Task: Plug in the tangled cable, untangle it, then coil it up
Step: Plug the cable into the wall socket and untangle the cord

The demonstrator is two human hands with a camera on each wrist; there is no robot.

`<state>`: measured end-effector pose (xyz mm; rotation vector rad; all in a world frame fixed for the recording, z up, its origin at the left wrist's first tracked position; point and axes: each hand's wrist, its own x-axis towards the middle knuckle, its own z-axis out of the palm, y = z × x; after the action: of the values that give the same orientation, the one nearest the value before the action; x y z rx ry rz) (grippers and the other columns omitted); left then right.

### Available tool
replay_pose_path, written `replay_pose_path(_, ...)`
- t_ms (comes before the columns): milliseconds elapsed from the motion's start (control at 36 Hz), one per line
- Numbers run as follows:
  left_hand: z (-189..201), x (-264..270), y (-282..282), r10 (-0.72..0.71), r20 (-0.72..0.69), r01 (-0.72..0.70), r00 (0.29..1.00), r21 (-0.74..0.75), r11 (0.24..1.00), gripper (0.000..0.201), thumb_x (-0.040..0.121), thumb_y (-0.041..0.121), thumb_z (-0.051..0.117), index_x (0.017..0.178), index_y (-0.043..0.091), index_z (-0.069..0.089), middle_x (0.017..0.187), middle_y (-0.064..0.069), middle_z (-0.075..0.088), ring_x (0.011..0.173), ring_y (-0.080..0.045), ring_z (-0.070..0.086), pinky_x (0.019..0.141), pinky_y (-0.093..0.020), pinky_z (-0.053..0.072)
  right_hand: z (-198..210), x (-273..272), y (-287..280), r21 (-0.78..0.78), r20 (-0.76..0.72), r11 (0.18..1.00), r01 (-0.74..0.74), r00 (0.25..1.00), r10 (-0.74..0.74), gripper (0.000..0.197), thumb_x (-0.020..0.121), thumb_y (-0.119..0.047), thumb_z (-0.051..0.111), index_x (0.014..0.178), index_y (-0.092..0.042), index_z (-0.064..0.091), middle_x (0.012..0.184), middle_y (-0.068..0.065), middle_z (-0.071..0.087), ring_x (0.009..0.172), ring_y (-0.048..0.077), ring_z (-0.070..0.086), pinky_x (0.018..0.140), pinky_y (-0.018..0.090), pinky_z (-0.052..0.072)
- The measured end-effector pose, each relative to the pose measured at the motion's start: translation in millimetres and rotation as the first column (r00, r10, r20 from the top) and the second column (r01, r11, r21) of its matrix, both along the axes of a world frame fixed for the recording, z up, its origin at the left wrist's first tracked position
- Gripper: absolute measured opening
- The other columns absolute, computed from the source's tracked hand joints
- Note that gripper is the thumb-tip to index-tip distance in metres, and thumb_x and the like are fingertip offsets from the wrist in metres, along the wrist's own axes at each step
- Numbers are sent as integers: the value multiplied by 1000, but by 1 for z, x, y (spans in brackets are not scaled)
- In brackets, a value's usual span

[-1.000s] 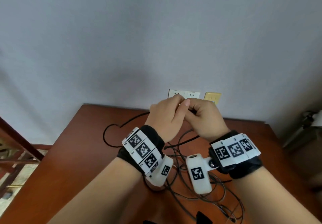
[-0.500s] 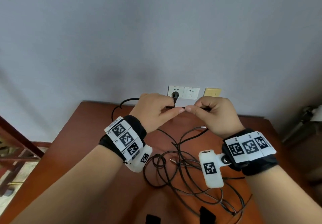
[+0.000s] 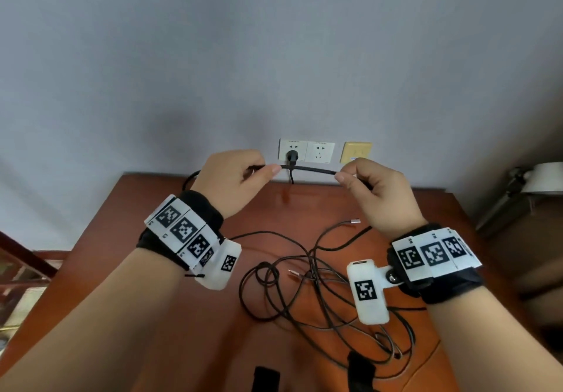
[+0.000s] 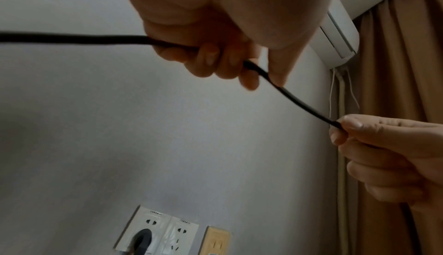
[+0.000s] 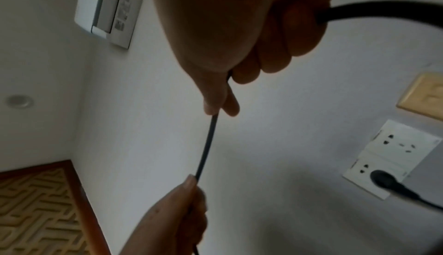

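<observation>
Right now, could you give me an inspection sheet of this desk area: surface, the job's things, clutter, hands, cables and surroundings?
Surface: reddish-brown wooden table set against a grey wall.
Job's things: black cable; its black plug sits in the left white wall socket; the rest lies in a tangled heap on the table.
Clutter: nothing seen beyond the cable heap.
Hands: left hand and right hand each pinch the cable, a short span stretched between them in front of the sockets.
Cables: two metal-tipped ends lie loose on the table.
Surroundings: second white socket, yellowish wall plate, air conditioner, brown curtain.
</observation>
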<state>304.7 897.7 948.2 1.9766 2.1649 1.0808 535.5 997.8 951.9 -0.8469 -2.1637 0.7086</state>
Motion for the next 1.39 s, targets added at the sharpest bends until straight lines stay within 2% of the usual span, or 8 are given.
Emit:
replay_pose_path(83,-2,4,2,53,102,-52,993,-7,999,25,93,47,48,90,25,57,77,12,56,79,-13,53,71,-30,38,5,-5,-2,13,-44,1000,15,999,-14,15,95,-24,55,83,-18,63,72,15,60,64,24,51,61,32,41)
replay_pose_path(167,-3,9,3,53,149,-55,987,7,998,23,92,49,44,98,30,54,79,10,58,78,-14,56,71,-32,41,9,-9,-3,16,-51,1000,24,998,-23,17,97,-23,50,91,-14,64,66,16,55,58,23,46,57,34,37)
replay_pose_path(389,11,52,11,-34,214,25,976,45,999,22,100,31,40,95,20,58,75,12,55,72,-9,52,66,-26,38,6,-33,-17,95,-41,995,-10,999,14,19,93,-28,54,76,-21,60,58,-5,56,54,11,48,56,33,42)
replay_pose_path(500,13,67,14,-57,192,44,980,68,997,41,94,44,31,86,16,59,71,5,59,71,-17,56,68,-35,44,7,-37,-22,116,-44,993,-32,998,37,21,93,-29,53,73,-23,56,54,-11,50,51,7,45,51,26,36)
replay_pose_path(722,2,58,9,-93,84,90,992,36,995,44,96,48,37,59,26,46,49,8,42,52,-11,46,58,-33,39,9,-17,-10,0,-89,998,62,994,-62,37,70,-45,78,64,-16,56,46,-9,42,44,7,36,48,26,32)
replay_pose_path(1056,-8,34,-7,-34,-14,34,999,16,999,53,91,58,29,55,19,30,47,2,32,49,-15,40,53,-28,22,3,-9,-11,-55,-104,998,37,994,-43,36,70,-39,80,62,-13,57,47,-11,40,48,6,36,48,19,30)
replay_pose_path(1194,0,23,-9,-6,-37,8,999,44,999,54,91,57,34,53,22,22,46,2,23,45,-16,33,52,-28,19,7,-5,-10,-80,-99,996,25,995,-33,36,72,-43,76,61,-14,57,53,5,41,50,10,35,51,27,31)
replay_pose_path(1389,-3,12,-16,-19,-130,23,991,30,999,55,94,54,36,54,18,24,45,3,21,44,-17,30,55,-29,29,6,4,-5,-129,-93,990,-64,994,52,19,77,-30,75,67,-15,68,58,13,54,54,10,44,55,21,37)
